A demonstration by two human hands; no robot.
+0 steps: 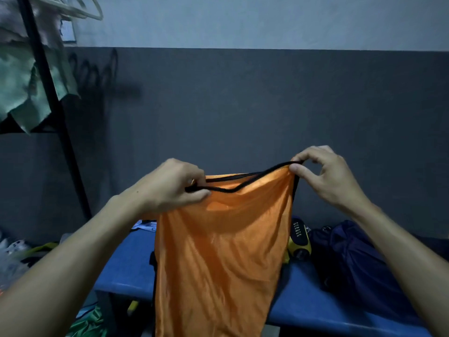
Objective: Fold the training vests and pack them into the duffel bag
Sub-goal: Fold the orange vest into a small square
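Observation:
An orange training vest [218, 254] with black trim hangs in the air in front of me, over a blue bench. My left hand [170, 186] pinches the black edge at the vest's upper left. My right hand [323, 173] pinches the same black edge at the upper right, a little higher. The vest's lower part runs out of view at the bottom. A dark navy duffel bag [352, 259] lies on the bench to the right, partly behind my right forearm.
The blue bench [128, 268] stands against a grey wall. A yellow and black item [300, 242] lies between vest and bag. Green cloth [26, 93] hangs on a black rack at upper left. More green fabric [90, 324] and clutter lie on the floor at lower left.

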